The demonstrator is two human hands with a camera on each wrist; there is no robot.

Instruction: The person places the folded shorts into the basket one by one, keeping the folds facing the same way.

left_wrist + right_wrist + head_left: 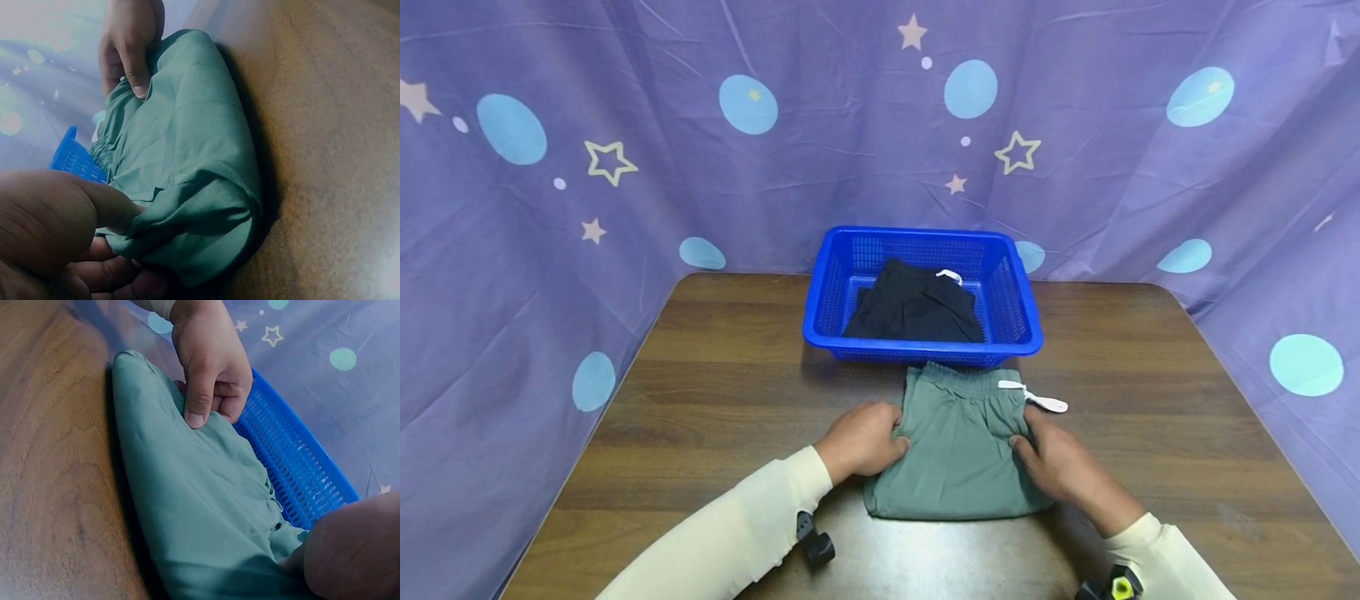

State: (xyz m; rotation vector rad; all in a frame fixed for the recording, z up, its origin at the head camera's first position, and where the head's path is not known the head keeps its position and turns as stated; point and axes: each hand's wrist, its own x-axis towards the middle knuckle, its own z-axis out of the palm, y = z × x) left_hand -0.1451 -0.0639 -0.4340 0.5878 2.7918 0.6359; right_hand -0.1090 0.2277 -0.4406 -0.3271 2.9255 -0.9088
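Folded green shorts (958, 454) with an elastic waistband and a white drawstring (1045, 403) lie on the table, waistband toward the basket. My left hand (867, 439) grips their left side, thumb on top and fingers underneath, as the left wrist view shows. On the opposite side my right hand (1063, 458) pinches the cloth, its thumb (294, 559) over the fabric. In the right wrist view the left hand (212, 362) holds the far edge. Parts of the fingers of both hands are hidden under the cloth.
Just beyond the shorts stands a blue plastic basket (922, 346) with folded black clothing (917, 304) inside, a white cord on it. The wooden table (715, 392) extends to both sides. A purple curtain (865, 125) with stars and dots hangs behind.
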